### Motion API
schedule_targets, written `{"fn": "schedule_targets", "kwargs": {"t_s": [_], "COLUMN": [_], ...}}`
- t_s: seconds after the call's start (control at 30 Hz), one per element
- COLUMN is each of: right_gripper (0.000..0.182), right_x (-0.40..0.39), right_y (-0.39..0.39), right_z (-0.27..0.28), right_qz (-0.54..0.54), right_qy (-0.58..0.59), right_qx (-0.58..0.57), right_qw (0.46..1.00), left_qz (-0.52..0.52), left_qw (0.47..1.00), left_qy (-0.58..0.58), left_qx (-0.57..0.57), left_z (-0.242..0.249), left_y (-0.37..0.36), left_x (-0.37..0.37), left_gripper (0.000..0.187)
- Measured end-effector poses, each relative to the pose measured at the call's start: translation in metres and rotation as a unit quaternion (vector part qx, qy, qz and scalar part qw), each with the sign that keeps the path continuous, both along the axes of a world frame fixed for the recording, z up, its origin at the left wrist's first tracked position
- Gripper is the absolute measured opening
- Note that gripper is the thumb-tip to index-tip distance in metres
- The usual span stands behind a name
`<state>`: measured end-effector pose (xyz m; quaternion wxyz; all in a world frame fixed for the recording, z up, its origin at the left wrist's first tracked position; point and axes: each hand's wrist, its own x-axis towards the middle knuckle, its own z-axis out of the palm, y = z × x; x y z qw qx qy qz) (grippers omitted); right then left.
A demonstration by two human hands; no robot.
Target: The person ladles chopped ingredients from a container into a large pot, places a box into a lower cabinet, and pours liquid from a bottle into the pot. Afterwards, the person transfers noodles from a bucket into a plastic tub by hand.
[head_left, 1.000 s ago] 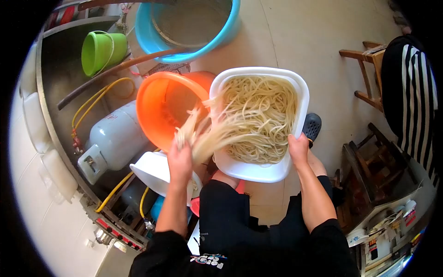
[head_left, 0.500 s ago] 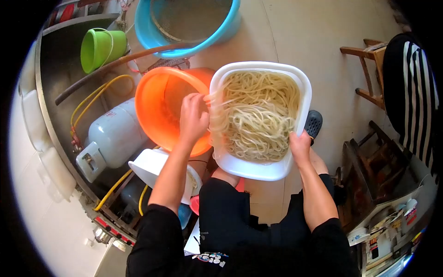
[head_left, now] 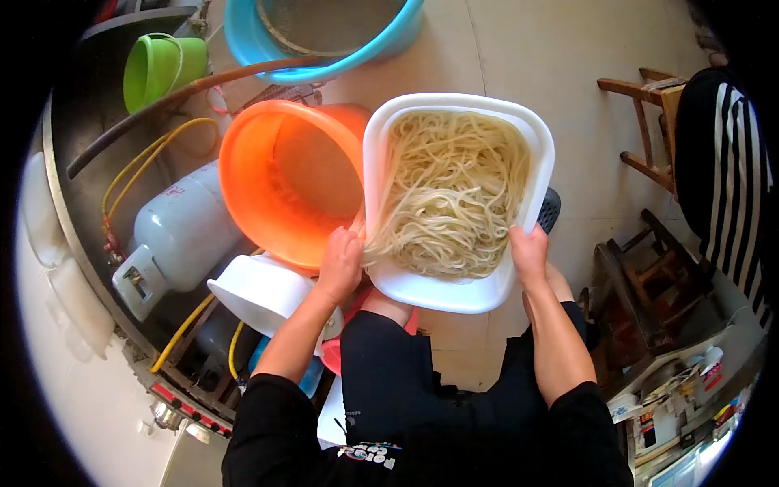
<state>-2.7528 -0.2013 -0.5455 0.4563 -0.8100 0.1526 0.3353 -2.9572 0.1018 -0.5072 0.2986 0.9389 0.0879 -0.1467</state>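
Note:
A white rectangular basin (head_left: 540,146) is tipped over my lap, holding a large tangle of pale, thick noodles (head_left: 454,195). My right hand (head_left: 530,253) grips the basin's right wall near its lower corner, thumb on the inside. At the left rim my left hand (head_left: 342,258) is closed on a few noodle strands that stretch from the pile across the rim. An orange bucket (head_left: 243,183) stands just left of the basin, its mouth facing up, with cloudy contents or a dull bottom inside.
A blue tub (head_left: 406,36) with a wooden pole (head_left: 203,84) across its rim stands at the back. A green bucket (head_left: 150,73) and a grey gas cylinder (head_left: 191,227) are at left. A white container (head_left: 258,294) sits below the orange bucket. Wooden stools (head_left: 659,134) stand right.
My left hand has moved down along the basin's left rim, drawing noodle strands with it. The view has shifted slightly, and the basin stays in my right hand.

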Motion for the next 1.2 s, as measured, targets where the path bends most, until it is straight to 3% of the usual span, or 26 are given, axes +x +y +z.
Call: {"fn": "schedule_targets", "kwargs": {"t_s": [0.07,0.13,0.17,0.2,0.23,0.3,0.37,0.43,0.47,0.57,0.63,0.67,0.7,0.73,0.8,0.83,0.9,0.93,1.1,1.2], "right_gripper": [0.029,0.027,0.026,0.026,0.025,0.024,0.023,0.023,0.023,0.023,0.023,0.023,0.023,0.023,0.022,0.022,0.022,0.023,0.025,0.025], "right_x": [-0.002,-0.005,-0.004,-0.002,-0.001,0.001,-0.003,-0.006,-0.008,-0.012,-0.013,-0.01,-0.005,-0.001,-0.005,-0.008,-0.002,0.004,0.002,-0.003], "right_y": [-0.002,0.0,0.001,0.002,0.002,0.001,0.0,-0.003,-0.005,-0.006,-0.006,-0.005,-0.003,0.001,-0.001,-0.004,-0.001,0.006,0.008,0.001], "right_z": [-0.001,-0.002,-0.002,0.0,0.003,0.005,0.0,-0.01,-0.016,-0.023,-0.016,-0.012,-0.006,0.001,0.002,-0.004,-0.005,0.008,0.011,0.003], "right_qz": [-0.01,-0.016,-0.019,-0.021,-0.01,0.0,0.008,0.007,0.009,-0.01,-0.019,-0.028,-0.03,-0.023,-0.019,-0.007,0.005,0.006,-0.007,-0.006], "right_qy": [0.014,0.0,-0.016,-0.018,0.003,0.021,-0.015,-0.027,-0.036,-0.063,-0.023,0.014,0.015,0.02,0.027,0.012,-0.009,-0.009,-0.005,0.004], "right_qx": [0.047,0.042,0.036,0.039,0.025,0.013,0.004,-0.004,-0.014,0.06,0.05,0.037,0.037,0.041,0.039,0.027,0.012,0.006,0.023,0.018], "right_qw": [0.999,0.999,0.999,0.999,1.0,1.0,1.0,1.0,0.999,0.996,0.998,0.999,0.999,0.999,0.999,1.0,1.0,1.0,1.0,1.0], "left_qz": [-0.001,0.097,0.095,0.255,0.402,0.511,0.652,0.628,0.626,0.567,0.517,0.353,0.13,0.136,0.255,0.258,0.151,0.152,0.109,0.142], "left_qw": [1.0,0.995,0.995,0.958,0.873,0.735,0.477,0.305,0.306,0.499,0.616,0.872,0.984,0.978,0.963,0.962,0.974,0.973,0.992,0.99], "left_qy": [0.019,0.012,0.011,-0.01,-0.03,0.049,0.066,0.071,0.072,0.099,0.114,-0.002,-0.117,-0.15,-0.084,-0.083,0.009,0.011,-0.042,-0.01], "left_qx": [0.018,0.019,0.021,-0.129,-0.274,-0.444,-0.585,-0.713,-0.714,-0.648,-0.583,-0.339,-0.042,0.05,-0.032,-0.033,-0.168,-0.175,-0.037,-0.003], "left_z": [0.012,0.029,0.036,0.041,0.044,0.043,0.033,-0.013,-0.018,-0.002,0.015,0.022,0.03,0.039,0.024,0.021,0.016,0.011,-0.006,-0.002], "left_y": [-0.007,-0.022,-0.038,-0.061,-0.084,-0.119,-0.152,-0.171,-0.173,-0.161,-0.139,-0.114,-0.081,-0.052,-0.015,-0.004,0.004,-0.001,-0.021,-0.027], "left_x": [0.003,0.017,0.033,0.054,0.073,0.112,0.164,0.183,0.183,0.191,0.19,0.173,0.152,0.144,0.12,0.103,0.071,0.056,0.0,-0.008], "left_gripper": [0.048,0.045,0.045,0.041,0.037,0.032,0.026,0.02,0.02,0.03,0.037,0.044,0.052,0.057,0.049,0.049,0.05,0.05,0.043,0.038]}}
